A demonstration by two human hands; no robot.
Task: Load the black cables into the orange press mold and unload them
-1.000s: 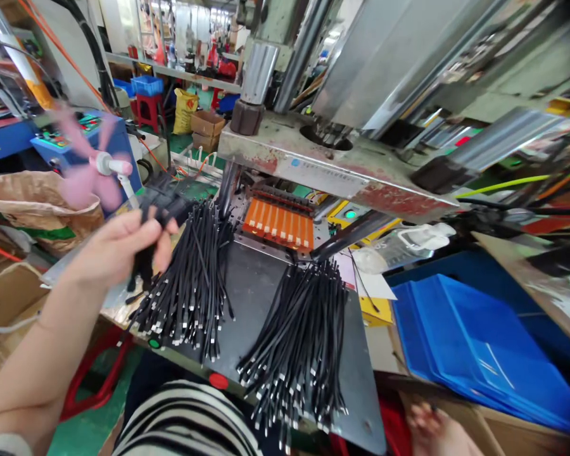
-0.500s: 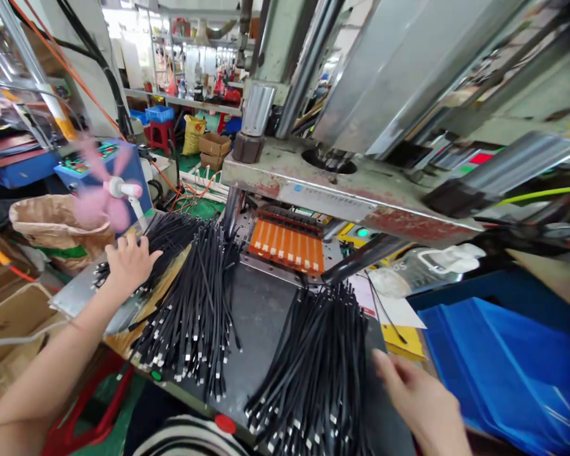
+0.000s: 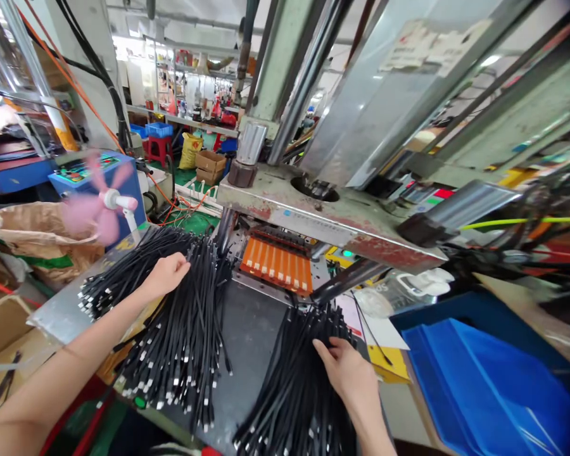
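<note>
Straight ahead of the worker, at twelve o'clock, stands a hydraulic press, its scuffed platen above an orange-topped mold. At eleven, the left hand curls its fingers near the upper end of the middle cable bundle; I can't make out whether it grips any. Another black bundle fans out at ten, with a pink fan beyond it. At one, the right hand is over the right-hand bundle, thumb and forefinger parted. A clear plastic jug lies farther off, and blue plastic sheets slope at two.
</note>
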